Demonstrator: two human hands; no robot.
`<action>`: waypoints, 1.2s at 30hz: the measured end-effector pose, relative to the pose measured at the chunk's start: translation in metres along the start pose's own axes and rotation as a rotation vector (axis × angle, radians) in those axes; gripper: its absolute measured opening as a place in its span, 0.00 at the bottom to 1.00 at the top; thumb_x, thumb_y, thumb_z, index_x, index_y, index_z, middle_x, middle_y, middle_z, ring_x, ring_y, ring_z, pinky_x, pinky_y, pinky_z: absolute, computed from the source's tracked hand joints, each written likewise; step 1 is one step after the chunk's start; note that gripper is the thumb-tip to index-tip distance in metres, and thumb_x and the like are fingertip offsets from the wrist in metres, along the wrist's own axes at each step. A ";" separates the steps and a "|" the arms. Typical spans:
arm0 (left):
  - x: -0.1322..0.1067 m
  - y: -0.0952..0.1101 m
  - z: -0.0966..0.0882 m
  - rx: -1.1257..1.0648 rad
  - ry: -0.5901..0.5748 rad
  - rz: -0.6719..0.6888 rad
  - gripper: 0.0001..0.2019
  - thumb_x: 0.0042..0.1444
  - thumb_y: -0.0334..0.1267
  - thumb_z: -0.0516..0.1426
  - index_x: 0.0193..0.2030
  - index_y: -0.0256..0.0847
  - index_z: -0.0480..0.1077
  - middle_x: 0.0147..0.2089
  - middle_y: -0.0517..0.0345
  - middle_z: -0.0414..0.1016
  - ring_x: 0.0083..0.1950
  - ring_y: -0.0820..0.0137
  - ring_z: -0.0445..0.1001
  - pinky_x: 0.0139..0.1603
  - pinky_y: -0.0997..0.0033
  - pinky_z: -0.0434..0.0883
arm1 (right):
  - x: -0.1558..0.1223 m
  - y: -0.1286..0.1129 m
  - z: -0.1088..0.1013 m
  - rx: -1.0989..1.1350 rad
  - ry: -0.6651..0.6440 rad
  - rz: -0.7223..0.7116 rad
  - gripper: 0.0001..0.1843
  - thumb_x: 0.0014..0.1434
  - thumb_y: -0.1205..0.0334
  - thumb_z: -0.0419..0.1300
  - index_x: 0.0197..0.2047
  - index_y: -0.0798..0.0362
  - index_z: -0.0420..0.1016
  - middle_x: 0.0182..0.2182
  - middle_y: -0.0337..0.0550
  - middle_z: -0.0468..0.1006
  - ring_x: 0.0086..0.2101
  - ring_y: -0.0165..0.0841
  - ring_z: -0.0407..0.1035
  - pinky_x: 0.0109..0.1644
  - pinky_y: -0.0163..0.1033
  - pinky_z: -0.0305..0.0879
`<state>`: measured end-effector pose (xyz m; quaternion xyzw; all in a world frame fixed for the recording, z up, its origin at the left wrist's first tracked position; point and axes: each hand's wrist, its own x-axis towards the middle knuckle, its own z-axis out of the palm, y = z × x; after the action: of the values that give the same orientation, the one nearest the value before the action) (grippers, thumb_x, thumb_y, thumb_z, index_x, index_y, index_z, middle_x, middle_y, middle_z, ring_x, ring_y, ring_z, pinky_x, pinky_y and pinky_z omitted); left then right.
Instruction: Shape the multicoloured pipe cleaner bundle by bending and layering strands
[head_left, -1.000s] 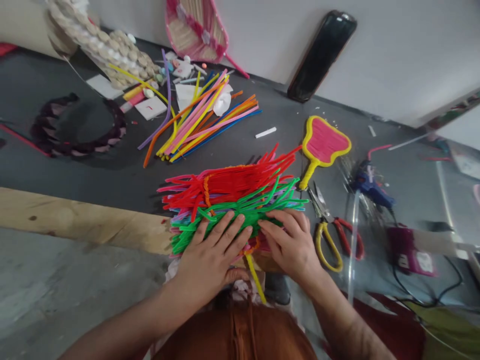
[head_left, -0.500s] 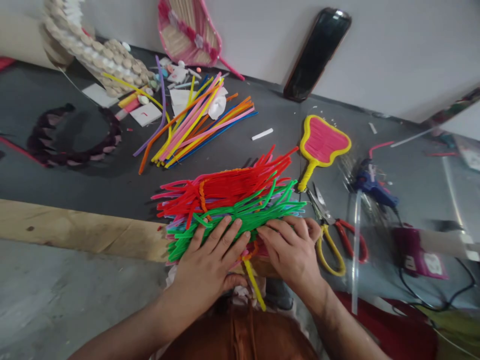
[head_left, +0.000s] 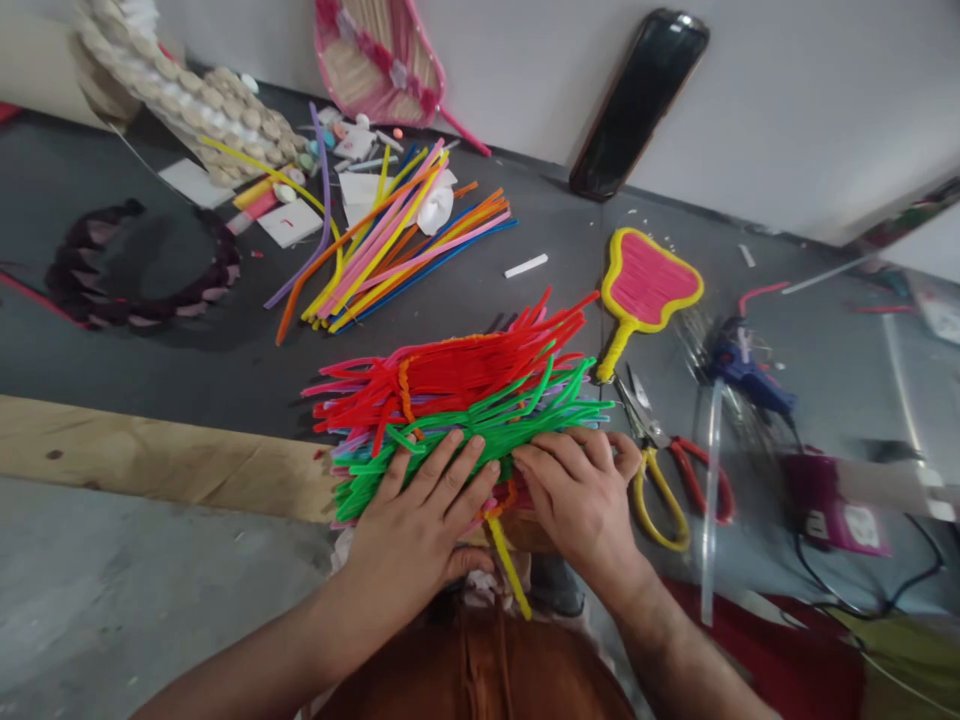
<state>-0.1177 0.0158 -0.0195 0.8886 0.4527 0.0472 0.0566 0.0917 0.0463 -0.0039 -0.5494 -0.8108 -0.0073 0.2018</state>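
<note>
1 bundle, green stems (head_left: 504, 434): left hand (head_left: 420, 515) lying flat, fingers spreading; right hand (head_left: 583, 492) curling against it, grip unclear.

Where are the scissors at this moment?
In the head view, the scissors lie on the table just right of the right hand, below the yellow-edged pink piece.

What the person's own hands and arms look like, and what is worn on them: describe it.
The left hand and right hand are bare, with no gloves, rings or bracelets showing. Both forearms are uncovered as far as they show, with no sleeve in view. Between them, a brown garment with narrow vertical lines down its middle shows at the bottom edge.
</note>
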 end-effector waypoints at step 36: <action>0.059 0.008 -0.089 0.222 -0.001 -0.161 0.25 0.63 0.24 0.43 0.65 0.15 0.62 0.66 0.24 0.64 0.70 0.49 0.63 0.69 0.52 0.62 | 0.081 -0.019 -0.013 -0.005 -0.119 -0.304 0.25 0.67 0.71 0.46 0.63 0.71 0.66 0.63 0.65 0.68 0.67 0.48 0.55 0.71 0.55 0.54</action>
<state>-0.0884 0.0643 0.0713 0.8502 0.5251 -0.0083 -0.0381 0.0534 0.1077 0.0394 -0.4204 -0.8950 -0.0074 0.1487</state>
